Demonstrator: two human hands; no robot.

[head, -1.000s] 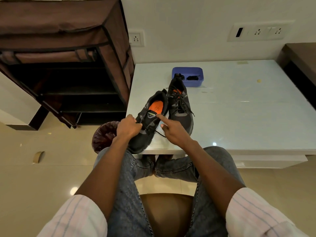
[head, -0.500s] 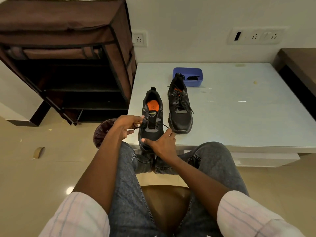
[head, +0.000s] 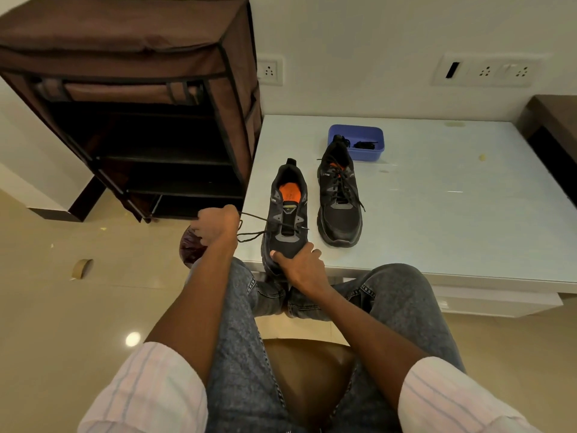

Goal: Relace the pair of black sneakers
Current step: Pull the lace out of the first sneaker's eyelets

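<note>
**K:** Fingers [head: 307,250] of right hand [head: 299,265] clamped over toe of near sneaker [head: 285,220], pinning it at tabletop [head: 437,220] edge. Likely so it won't slide under lace tension.

**R:** Left hand [head: 215,225]?

**K:** Curled round black lace [head: 254,228], drawn out left, off the tabletop side. Two strands running from lowest eyelets, short tail poking out right. Looks like evening up the ends before crossing.

**R:** Upper eyelets?

**K:** Bare. Tongue exposed, orange insole showing. Early in this shoe.

**R:** Other one?

**K:** Far sneaker [head: 340,198] just beside, toe this way, laced up, ends loose. Blue tray [head: 356,151] touching or just behind its heel, dark bundle inside, possibly spare laces.

**R:** Any branding?

**K:** Small marks on tongue, insole, side panels. Too small to read.
</note>
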